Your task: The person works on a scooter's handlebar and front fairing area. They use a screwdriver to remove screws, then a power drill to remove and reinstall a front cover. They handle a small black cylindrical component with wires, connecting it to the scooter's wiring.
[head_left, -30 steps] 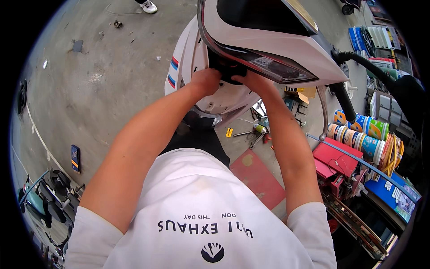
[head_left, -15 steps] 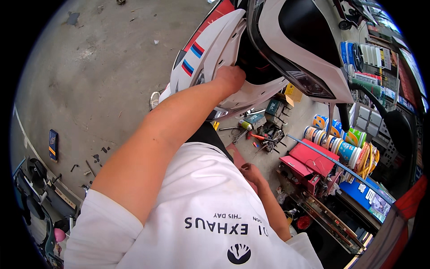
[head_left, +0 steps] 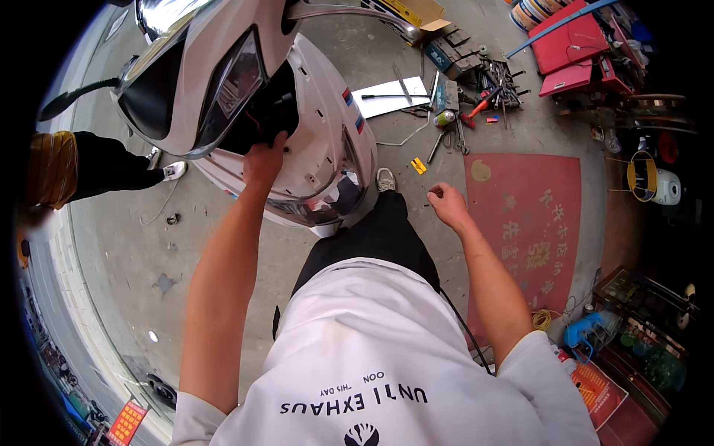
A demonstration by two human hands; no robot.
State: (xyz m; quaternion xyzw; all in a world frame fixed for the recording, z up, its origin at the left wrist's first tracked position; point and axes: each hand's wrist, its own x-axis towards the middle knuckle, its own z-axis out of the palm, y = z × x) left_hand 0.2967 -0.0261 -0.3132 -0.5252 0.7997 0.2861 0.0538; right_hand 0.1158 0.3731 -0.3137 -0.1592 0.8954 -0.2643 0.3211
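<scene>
A white scooter [head_left: 311, 160] stands ahead and to the left, its headlight section [head_left: 175, 85] above a dark opening in the front. My left hand [head_left: 264, 162] is closed at the edge of that opening, gripping the white front panel [head_left: 301, 172]; its fingertips are partly hidden. Out to the right, my right hand [head_left: 448, 204] hangs above the floor with curled fingers. A small dark tip shows at its fingertips, too small to name.
Wrenches and other tools [head_left: 498, 83] lie ahead beside a spray can [head_left: 444, 118] and a white sheet [head_left: 390, 98]. A red mat [head_left: 520, 223] covers floor at right, near a red toolbox [head_left: 571, 41]. Another person's leg [head_left: 111, 167] shows at far left.
The view has swung right, so the scooter appears farther left. My left hand stays at the opening. My right hand has come forward, away from my body.
</scene>
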